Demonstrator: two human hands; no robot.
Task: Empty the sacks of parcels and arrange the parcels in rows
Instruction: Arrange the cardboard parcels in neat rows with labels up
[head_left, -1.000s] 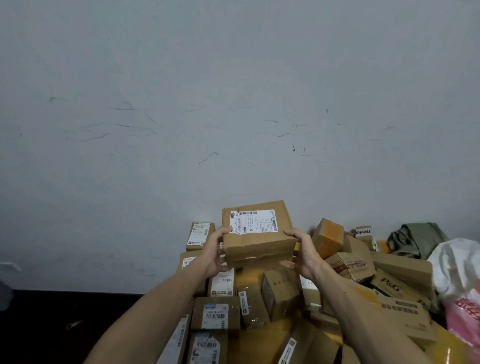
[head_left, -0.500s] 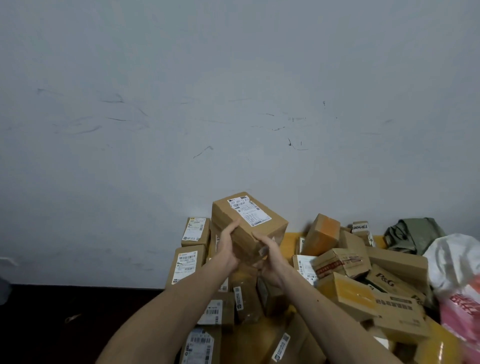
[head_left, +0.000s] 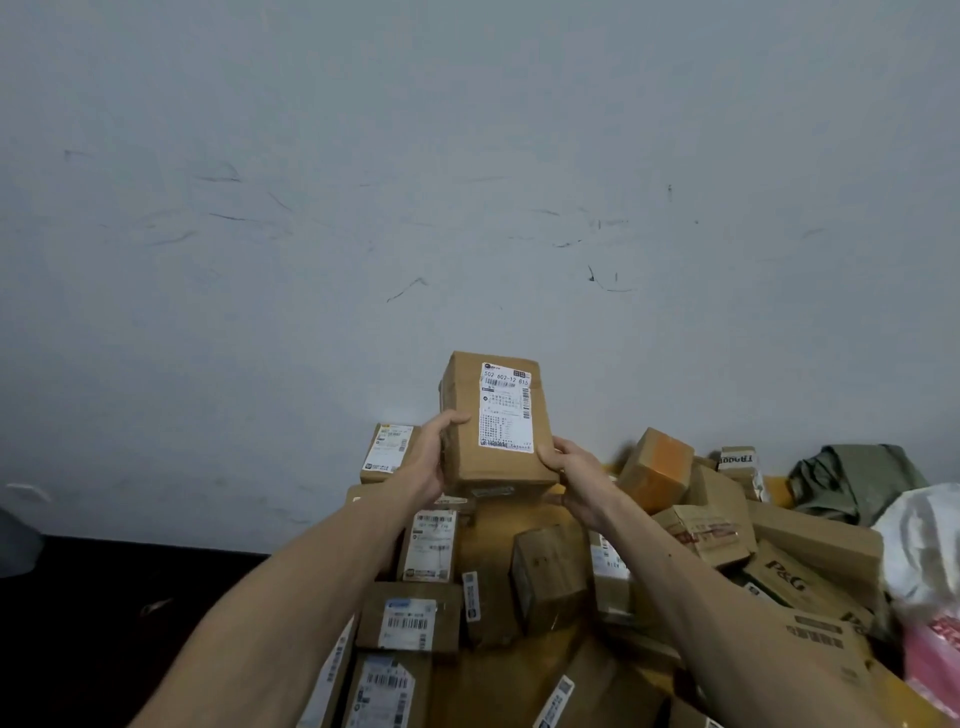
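Yellow bench (head_left: 498, 540), hard against the wall (head_left: 467, 156).
Labelled boxes (head_left: 410, 618) in rows on its left, a tumbled heap (head_left: 727, 530) on the right, olive sack (head_left: 857, 483) and white bag (head_left: 924, 545) beyond.

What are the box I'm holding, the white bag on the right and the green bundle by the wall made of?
Held box: brown cardboard, matte, with creased edges; its label looks like white printed paper. White bag: likely thin plastic film, crinkled with a slight sheen. Green bundle: dull, softly folded, probably cloth or woven sacking; cannot tell which.
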